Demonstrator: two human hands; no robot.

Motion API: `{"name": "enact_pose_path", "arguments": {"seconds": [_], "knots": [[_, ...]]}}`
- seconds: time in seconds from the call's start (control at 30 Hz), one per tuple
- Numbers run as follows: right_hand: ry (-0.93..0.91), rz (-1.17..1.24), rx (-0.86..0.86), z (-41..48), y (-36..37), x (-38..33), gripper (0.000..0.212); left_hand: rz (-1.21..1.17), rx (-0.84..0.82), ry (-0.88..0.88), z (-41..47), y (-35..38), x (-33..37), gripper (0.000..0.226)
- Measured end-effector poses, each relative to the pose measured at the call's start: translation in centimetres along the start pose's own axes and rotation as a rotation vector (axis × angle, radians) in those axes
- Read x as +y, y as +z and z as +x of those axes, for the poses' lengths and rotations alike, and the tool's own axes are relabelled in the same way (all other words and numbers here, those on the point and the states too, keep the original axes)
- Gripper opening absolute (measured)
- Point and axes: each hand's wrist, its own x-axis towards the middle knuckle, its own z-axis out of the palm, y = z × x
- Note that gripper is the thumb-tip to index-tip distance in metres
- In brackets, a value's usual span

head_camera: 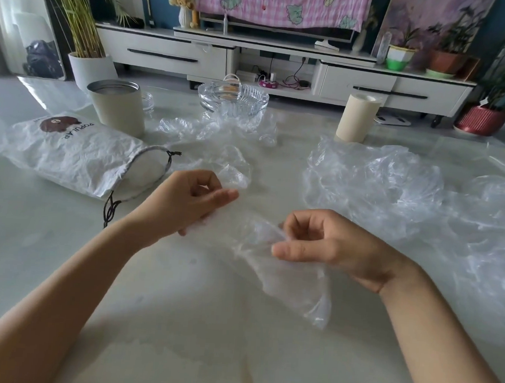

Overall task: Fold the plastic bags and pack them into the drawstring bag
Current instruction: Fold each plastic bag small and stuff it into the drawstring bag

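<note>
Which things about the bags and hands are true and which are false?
1. The left hand and the right hand both hold one clear plastic bag. True.
2. The drawstring bag stands upright. False: it lies on its side on the table.
3. A glass dish sits near the table's far edge. True.
4. The big heap of plastic bags lies left of the hands. False: it lies on the right.

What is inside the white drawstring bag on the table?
The drawstring bag lies on its side, mouth open toward the left hand. Through the mouth only a pale surface shows; the bag's wall hides the rest, so its contents cannot be told.
</note>
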Motion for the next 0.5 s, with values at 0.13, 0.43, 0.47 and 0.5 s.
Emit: {"name": "enact_pose_path", "arguments": {"seconds": [0.13,0.43,0.47,0.5], "knots": [[0.081,0.066,-0.032,-0.2,-0.3,-0.2,0.042,-0.009,-0.052,0.030,-0.4,0.3,0.5,0.034],[0.061,0.221,0.091,1.9,3.1,-0.2,0.022,-0.040,-0.245,-0.016,-0.4,1.0,0.3,0.036],[0.060,0.232,0.102,1.8,2.9,-0.1,0.011,-0.027,-0.176,-0.005,-0.2,0.8,0.2,0.035],[0.054,0.232,0.117,1.7,2.7,-0.1,0.008,-0.058,-0.086,0.004,0.0,0.6,0.1,0.032]]}}
